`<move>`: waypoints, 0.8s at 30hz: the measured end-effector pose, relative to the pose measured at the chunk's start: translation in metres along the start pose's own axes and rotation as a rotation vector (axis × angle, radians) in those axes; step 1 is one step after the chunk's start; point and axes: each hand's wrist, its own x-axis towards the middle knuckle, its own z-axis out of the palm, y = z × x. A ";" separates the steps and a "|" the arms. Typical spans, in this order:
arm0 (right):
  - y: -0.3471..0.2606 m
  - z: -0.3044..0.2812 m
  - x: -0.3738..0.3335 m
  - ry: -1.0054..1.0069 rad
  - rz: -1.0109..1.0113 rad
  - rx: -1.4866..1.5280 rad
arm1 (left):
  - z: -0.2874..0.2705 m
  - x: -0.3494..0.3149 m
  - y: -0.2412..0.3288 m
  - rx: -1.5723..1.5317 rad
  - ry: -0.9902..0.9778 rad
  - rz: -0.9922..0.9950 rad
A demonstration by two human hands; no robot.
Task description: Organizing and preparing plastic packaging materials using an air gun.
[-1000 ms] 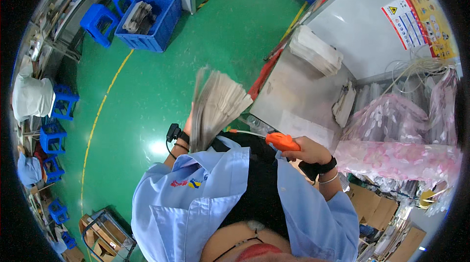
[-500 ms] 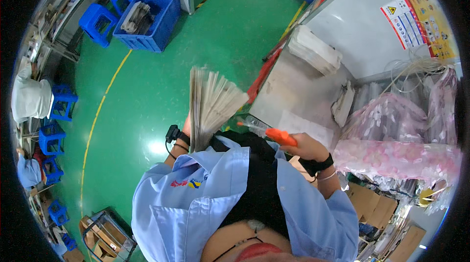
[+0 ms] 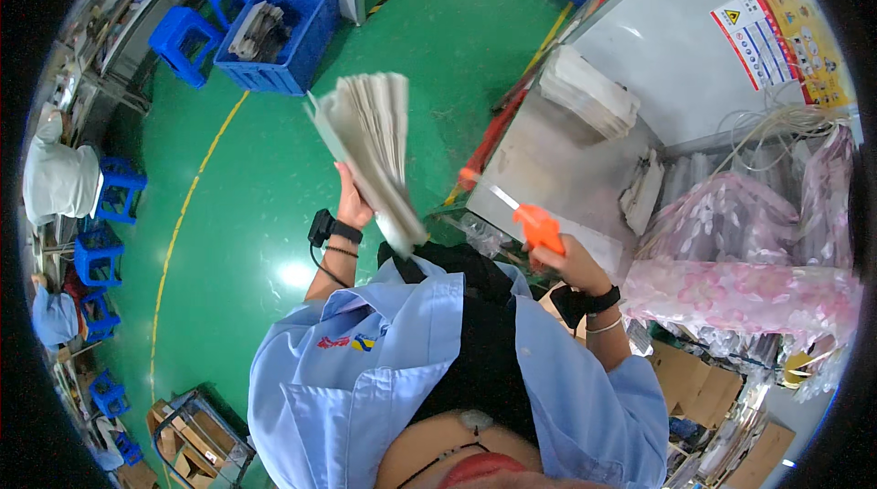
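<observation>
A thick bundle of off-white sheets (image 3: pixel 379 128) stands out in front of my body, its far end fanned apart and partly blurred. My left hand (image 3: pixel 354 199) is closed round the bundle's left side. To the right, my right hand (image 3: pixel 571 265) grips an orange air blow gun (image 3: pixel 539 227) by its handle. The gun's thin metal nozzle ends in an orange tip that points up and left, apart from the sheets. Both wrists carry black strapped devices.
On my right stands a metal worktable (image 3: pixel 539 151) with a stack of pale sheets (image 3: pixel 589 92) on it. Pink-patterned plastic curtain (image 3: pixel 731 288) hangs beyond. At far left are a blue crate (image 3: pixel 283 51), blue stools (image 3: pixel 183 43) and a person in white (image 3: pixel 62 174).
The bundle has swung forward and its fan has turned leftward, with my left hand coming into fuller view. The blow gun has moved slightly forward, its nozzle tilting further upward.
</observation>
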 end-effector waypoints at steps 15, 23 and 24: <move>-0.013 0.009 -0.022 -0.161 -0.142 -0.257 | 0.028 0.032 0.026 -0.035 0.029 0.235; -0.033 0.014 -0.020 -0.256 -0.224 -0.446 | 0.033 0.026 0.027 -0.135 -0.304 0.200; -0.035 0.013 -0.018 -0.259 -0.226 -0.448 | 0.015 0.040 0.022 0.075 -0.261 0.352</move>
